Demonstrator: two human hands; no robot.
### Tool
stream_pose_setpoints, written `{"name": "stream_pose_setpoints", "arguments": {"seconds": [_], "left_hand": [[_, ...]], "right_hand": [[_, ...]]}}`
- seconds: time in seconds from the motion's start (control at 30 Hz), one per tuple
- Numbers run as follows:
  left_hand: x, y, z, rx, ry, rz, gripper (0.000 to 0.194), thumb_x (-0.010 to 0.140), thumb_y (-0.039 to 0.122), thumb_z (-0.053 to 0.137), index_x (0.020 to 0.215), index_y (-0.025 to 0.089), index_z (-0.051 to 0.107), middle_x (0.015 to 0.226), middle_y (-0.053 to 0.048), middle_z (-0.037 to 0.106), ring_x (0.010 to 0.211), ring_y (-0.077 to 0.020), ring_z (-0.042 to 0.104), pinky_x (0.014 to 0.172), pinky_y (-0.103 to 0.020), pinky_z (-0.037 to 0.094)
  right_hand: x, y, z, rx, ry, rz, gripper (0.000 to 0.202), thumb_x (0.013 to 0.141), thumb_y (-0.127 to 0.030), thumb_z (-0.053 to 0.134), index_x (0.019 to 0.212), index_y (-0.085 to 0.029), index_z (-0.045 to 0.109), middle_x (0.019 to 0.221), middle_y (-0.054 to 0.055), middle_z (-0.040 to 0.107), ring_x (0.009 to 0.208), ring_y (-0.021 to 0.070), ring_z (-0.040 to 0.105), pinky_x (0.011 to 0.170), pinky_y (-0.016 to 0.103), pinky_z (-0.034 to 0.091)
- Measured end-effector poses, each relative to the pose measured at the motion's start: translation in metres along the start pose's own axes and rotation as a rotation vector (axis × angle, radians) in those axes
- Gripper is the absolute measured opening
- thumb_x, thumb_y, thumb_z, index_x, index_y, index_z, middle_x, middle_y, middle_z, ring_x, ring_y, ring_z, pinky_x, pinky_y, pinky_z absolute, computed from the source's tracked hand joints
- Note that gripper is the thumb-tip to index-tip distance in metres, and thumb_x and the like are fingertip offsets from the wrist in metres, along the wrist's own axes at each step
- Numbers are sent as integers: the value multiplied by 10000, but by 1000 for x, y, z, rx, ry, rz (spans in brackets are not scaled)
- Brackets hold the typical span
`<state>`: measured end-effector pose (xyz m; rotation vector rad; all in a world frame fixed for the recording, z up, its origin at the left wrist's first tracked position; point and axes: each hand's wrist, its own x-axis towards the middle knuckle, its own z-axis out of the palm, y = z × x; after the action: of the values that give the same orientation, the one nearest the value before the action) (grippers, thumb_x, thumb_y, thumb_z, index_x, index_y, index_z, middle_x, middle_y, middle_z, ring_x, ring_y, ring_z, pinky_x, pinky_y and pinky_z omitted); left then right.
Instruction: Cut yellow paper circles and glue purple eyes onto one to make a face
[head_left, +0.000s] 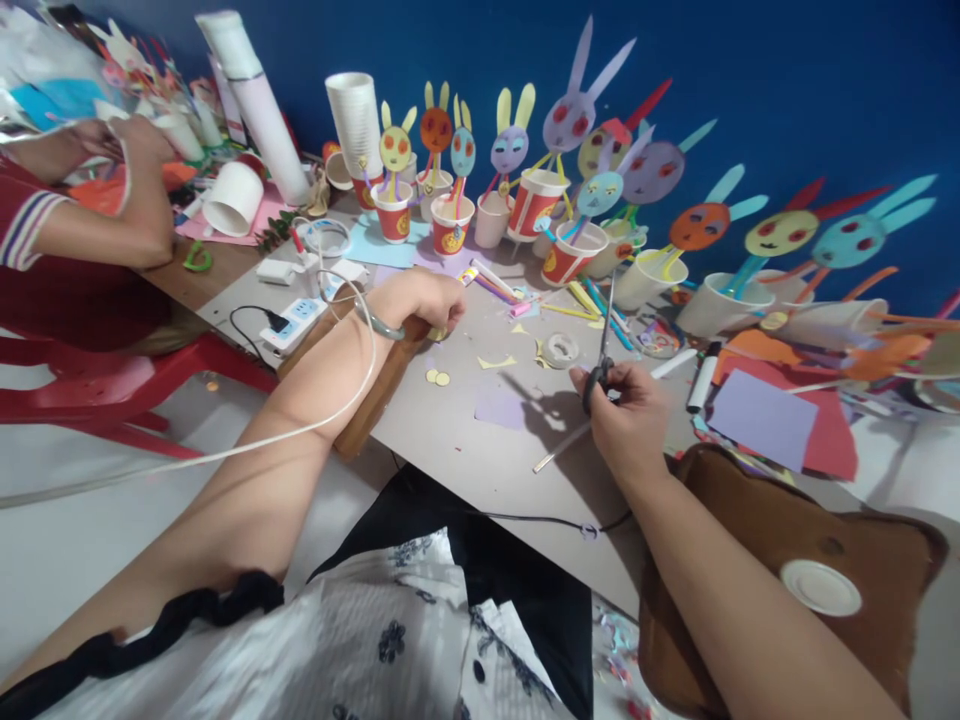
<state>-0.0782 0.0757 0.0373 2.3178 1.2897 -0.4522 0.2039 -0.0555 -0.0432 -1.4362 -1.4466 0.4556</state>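
Observation:
My right hand [630, 415] is closed around the dark handles of a pair of scissors [602, 370], whose blades point up and away from me over the table. Out in front, my left hand [435, 300] has its fingers curled together, low over the tabletop. Just below those fingers shows a yellow paper piece [437, 335]; whether they grip it is hidden. Two small yellow paper discs [437, 377] lie nearer to me. Between my hands are yellow paper scraps [497, 361], a purple paper square [500, 403] and a roll of clear tape [560, 348].
Paper cups with rabbit-faced figures [451, 225] line the blue wall. A white cable [300, 430] crosses my left forearm near a power strip [300, 322]. On the right are coloured paper sheets [765, 420] and a brown cushion [750, 560]. Another person's arm [112, 220] rests at left.

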Motion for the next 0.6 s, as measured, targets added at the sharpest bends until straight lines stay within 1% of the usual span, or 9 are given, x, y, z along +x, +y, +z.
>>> {"name": "stream_pose_setpoints", "arguments": {"seconds": [0.1,0.2,0.3,0.4,0.5,0.6], "left_hand": [[-4,2,-4,19,-29,-55,329,663,168,652,963,163,788,898,-60,761,744,-166,616,702,-253,439],[-6,0,-7,19,1,-34,310,726,167,602,985,156,772,833,-35,736,730,-140,582,662,-231,405],[-6,-4,-9,12,1,-21,302,756,168,574,987,122,762,764,-29,701,694,-119,543,649,-227,380],[-5,-8,-9,11,-2,-14,276,764,169,563,952,112,757,756,-32,695,673,-109,523,634,-227,362],[-5,-9,-9,3,-13,-18,266,742,176,580,929,129,762,803,-40,718,689,-125,562,631,-234,373],[-6,-7,-8,5,-26,-26,322,713,152,581,969,144,776,861,-44,747,734,-143,599,655,-239,396]], "right_hand": [[0,-1,0,5,-3,4,401,742,-526,756,654,-243,486,629,-26,514,576,140,432,572,309,366],[0,-2,0,12,-6,18,405,741,-530,754,652,-250,475,626,-23,498,560,142,404,543,313,347],[-1,-2,1,15,-6,21,384,732,-490,758,647,-251,470,624,-26,489,564,141,397,542,314,341],[-1,-3,0,16,-13,19,364,734,-443,756,642,-248,462,623,-29,487,579,140,404,558,313,344],[-1,-3,0,17,-18,11,368,749,-437,756,644,-246,460,632,-24,505,599,147,436,573,314,360],[-1,-2,1,19,-13,6,382,754,-450,760,649,-247,454,629,-26,515,596,149,451,582,320,374]]}}
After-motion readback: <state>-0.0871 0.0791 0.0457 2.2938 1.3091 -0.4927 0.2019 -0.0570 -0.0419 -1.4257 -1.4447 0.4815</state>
